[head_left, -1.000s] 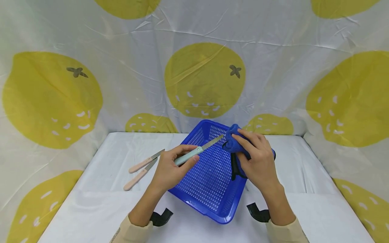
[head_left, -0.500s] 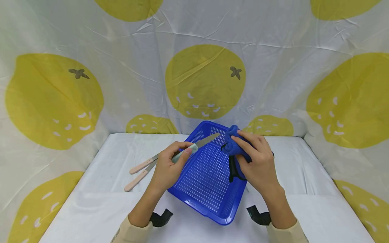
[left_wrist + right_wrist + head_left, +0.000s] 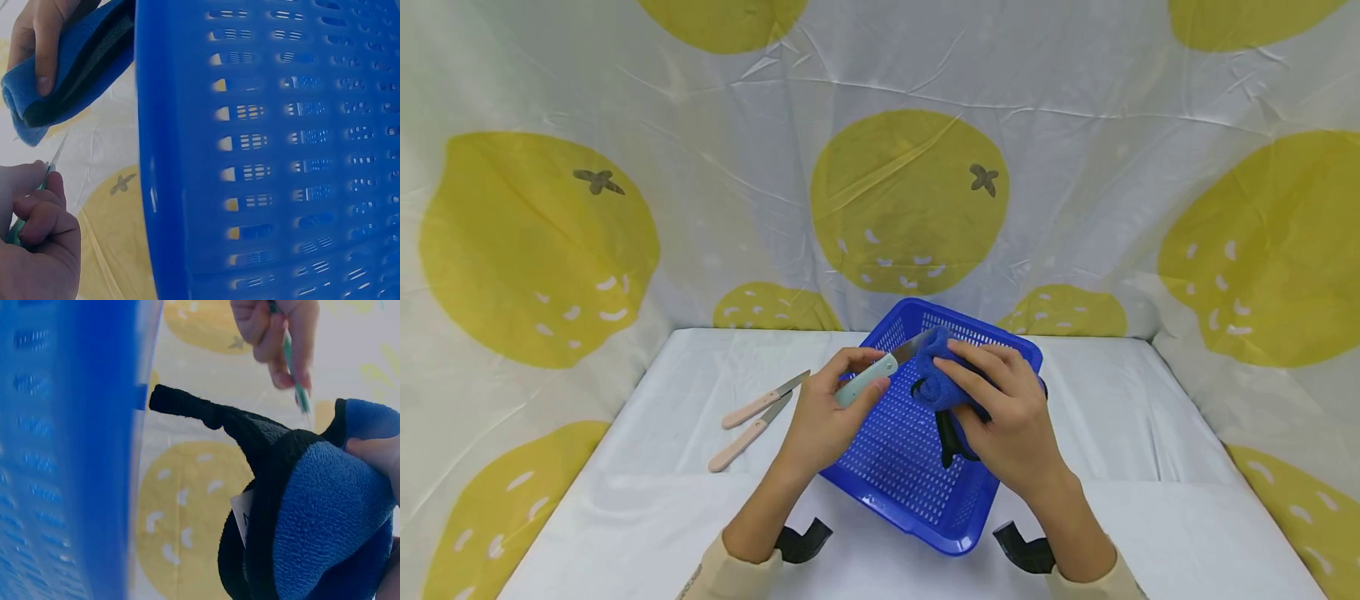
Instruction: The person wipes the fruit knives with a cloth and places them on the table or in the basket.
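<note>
My left hand [image 3: 829, 417] grips a knife by its pale mint-green handle [image 3: 867, 380], the blade pointing up and to the right. In my right hand [image 3: 1011, 417] is a bunched blue cloth [image 3: 340, 506] with black edging and a small white tag. The cloth overlaps the tip half of the blade in the head view, and that part is hidden. Both hands are above a blue perforated plastic basket [image 3: 887, 500]. From the left wrist view, the blade [image 3: 59, 149] points toward the cloth's lower end [image 3: 28, 103].
Two knives with pale pink handles [image 3: 751, 410] lie on the white-covered table [image 3: 647, 533] left of the basket. A curtain printed with lemons [image 3: 910, 200] stands behind and at both sides.
My right hand has moved left with the cloth, bringing it over the front of the blade. The left hand has shifted slightly with the knife.
</note>
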Tool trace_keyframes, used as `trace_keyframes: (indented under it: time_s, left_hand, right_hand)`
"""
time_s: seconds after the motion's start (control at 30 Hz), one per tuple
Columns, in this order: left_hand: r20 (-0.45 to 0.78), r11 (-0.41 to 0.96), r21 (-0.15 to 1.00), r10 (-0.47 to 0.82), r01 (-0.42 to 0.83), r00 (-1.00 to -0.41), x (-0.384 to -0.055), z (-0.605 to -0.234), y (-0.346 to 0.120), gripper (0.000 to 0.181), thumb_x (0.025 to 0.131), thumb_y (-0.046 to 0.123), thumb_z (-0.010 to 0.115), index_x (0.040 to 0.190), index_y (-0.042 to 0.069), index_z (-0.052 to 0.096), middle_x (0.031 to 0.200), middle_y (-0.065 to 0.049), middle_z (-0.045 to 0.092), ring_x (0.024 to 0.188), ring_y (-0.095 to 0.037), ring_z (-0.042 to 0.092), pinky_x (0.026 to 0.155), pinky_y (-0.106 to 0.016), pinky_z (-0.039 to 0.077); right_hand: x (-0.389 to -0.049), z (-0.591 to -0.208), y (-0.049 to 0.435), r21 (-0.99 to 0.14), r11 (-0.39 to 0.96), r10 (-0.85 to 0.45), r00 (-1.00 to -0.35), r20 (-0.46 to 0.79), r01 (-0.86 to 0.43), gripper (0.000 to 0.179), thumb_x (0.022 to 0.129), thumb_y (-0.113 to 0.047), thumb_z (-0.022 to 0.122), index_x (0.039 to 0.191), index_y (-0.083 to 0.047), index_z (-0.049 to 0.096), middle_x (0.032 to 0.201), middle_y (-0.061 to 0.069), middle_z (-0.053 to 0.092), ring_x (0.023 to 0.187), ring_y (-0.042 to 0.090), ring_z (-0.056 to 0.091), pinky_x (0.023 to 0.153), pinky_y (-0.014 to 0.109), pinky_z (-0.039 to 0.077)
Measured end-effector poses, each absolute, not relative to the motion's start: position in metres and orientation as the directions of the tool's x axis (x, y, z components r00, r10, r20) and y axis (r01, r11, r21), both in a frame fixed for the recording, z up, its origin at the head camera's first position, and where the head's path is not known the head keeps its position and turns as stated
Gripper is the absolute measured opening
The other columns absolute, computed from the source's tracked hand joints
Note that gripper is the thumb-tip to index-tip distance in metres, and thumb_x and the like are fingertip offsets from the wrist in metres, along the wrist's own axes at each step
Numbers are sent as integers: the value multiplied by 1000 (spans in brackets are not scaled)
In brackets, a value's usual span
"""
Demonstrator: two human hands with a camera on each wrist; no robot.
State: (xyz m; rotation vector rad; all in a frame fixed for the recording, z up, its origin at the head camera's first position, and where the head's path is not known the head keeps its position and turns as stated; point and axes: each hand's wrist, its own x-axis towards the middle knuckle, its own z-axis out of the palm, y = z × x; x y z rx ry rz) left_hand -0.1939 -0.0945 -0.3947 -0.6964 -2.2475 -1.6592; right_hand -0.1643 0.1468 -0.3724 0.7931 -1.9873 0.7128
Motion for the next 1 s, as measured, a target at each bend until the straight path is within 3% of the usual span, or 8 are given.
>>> trace_keyframes:
  time_s: [0.2, 0.5, 0.77, 1.0]
  left_hand:
    - [523, 244, 781, 247, 575, -816, -193, -396, -91, 26, 100, 20, 69, 126, 15, 68, 118, -5, 74, 87, -14, 70, 63, -28, 59]
    - [584, 232, 733, 266, 639, -767, -192, -395, -90, 24, 99, 13, 71, 123, 11, 69, 113, -5, 74, 69, -11, 63, 55, -25, 54]
    - [647, 238, 677, 258, 696, -717, -191, -397, -88, 25, 97, 8, 72, 121, 8, 70, 115, -8, 75, 72, -12, 63, 58, -25, 55]
    - [641, 221, 690, 254, 689, -724, -190, -395, -87, 26, 96, 8, 73, 122, 8, 70, 105, -7, 74, 70, -12, 61, 56, -24, 54]
  right_hand:
    - [-163, -376, 138, -165, 636, -331, -459, 825, -754, 46, 84, 2, 74, 127, -16, 74, 134, 4, 69, 119, 35, 59, 98, 49, 49]
    - [-162, -379, 132, -140, 670, -384, -502, 775, -729, 44, 90, -5, 71, 132, -19, 72, 141, 1, 65, 126, 34, 55, 99, 51, 49]
    - [-162, -378, 133, -170, 714, -329, -540, 775, -679, 41, 91, -4, 72, 129, -18, 73, 138, 3, 67, 124, 34, 57, 102, 52, 49]
    - [-163, -379, 136, -187, 727, -294, -546, 785, -660, 42, 89, -1, 73, 129, -17, 73, 138, 4, 68, 124, 35, 57, 103, 53, 48]
